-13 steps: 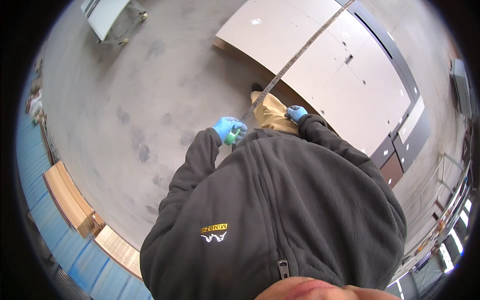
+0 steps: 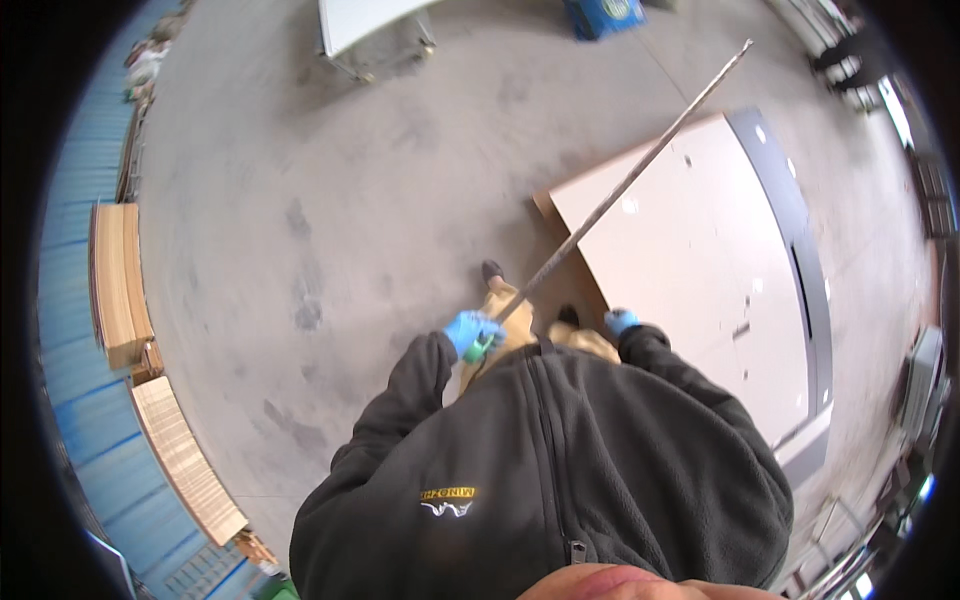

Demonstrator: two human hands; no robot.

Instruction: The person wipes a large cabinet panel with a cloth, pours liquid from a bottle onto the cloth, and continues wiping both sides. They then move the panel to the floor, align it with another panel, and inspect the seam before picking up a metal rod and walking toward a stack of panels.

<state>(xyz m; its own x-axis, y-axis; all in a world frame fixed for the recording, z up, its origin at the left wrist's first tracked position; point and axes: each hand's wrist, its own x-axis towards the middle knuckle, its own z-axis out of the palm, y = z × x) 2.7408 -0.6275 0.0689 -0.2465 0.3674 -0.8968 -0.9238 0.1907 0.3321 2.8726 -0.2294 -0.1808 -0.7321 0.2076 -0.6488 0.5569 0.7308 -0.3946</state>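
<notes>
My left hand, in a blue glove, is closed around a green tape measure in front of my waist. From it the long, narrow blade runs up and to the right, crossing over a pale flat panel. Its far end sticks out past the panel's far corner, above the floor. At the panel's near left edge is my right hand, also blue-gloved. Its fingers are blurred and small, and whether it touches the edge I cannot tell.
Dark grey pieces line the panel's right side. My shoe is on the grey floor left of the panel. A white-topped wheeled table and a blue container stand far off. Wood stacks lie on the left.
My view has turned, and the panel now sits lower and farther right. The blade's far end has come into view. My left hand still holds the tape measure.
</notes>
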